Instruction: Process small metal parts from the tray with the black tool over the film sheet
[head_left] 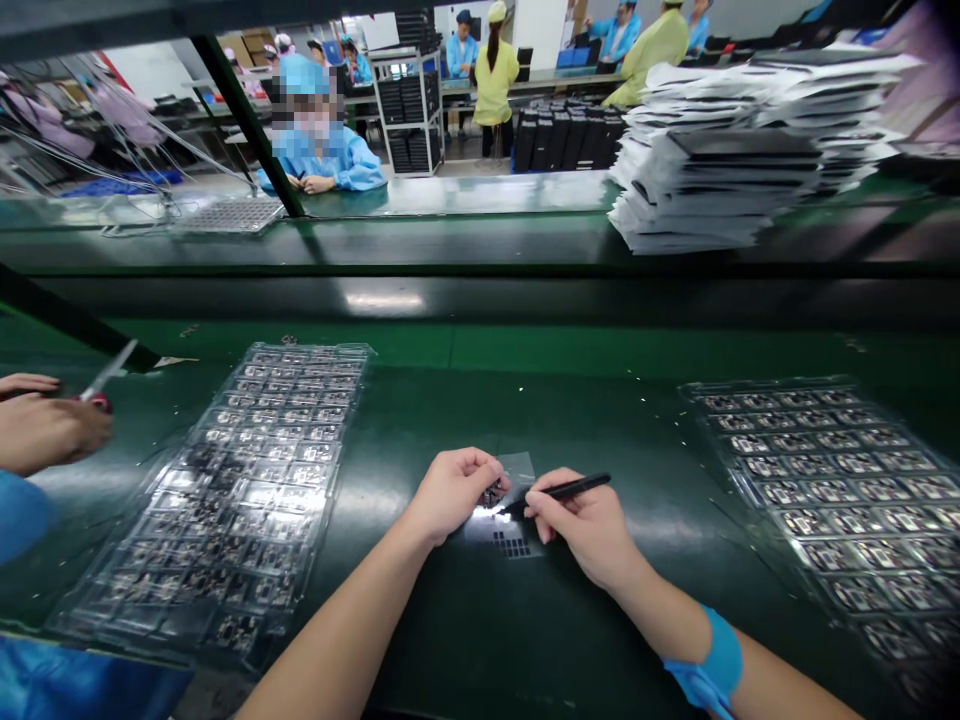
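Head view, looking down at a green table (570, 640): the left hand (454, 490) has its fingers closed together on a small dark part (491, 493) at the edge of a clear film sheet (517, 470), which lies flat near the middle of the table and carries a small grid of dark pieces (512, 545). The right hand (589, 525) holds a slim black tool (562, 490), perhaps tweezers or a pick, clamped between thumb and fingers. Its tip is touching or just beside the small dark part; glare hides which. A blue wrist strap (709, 665) circles the right wrist. A left blister tray (330, 350) and a right blister tray (750, 392) hold rows of small parts on either side. At far left, a co-worker's hand (45, 430) holds scissors (109, 372) near the left tray. The tool tip could slip and flick or scratch the small dark part, a tight pinch could bend it, and a stray nudge could shift the thin film.
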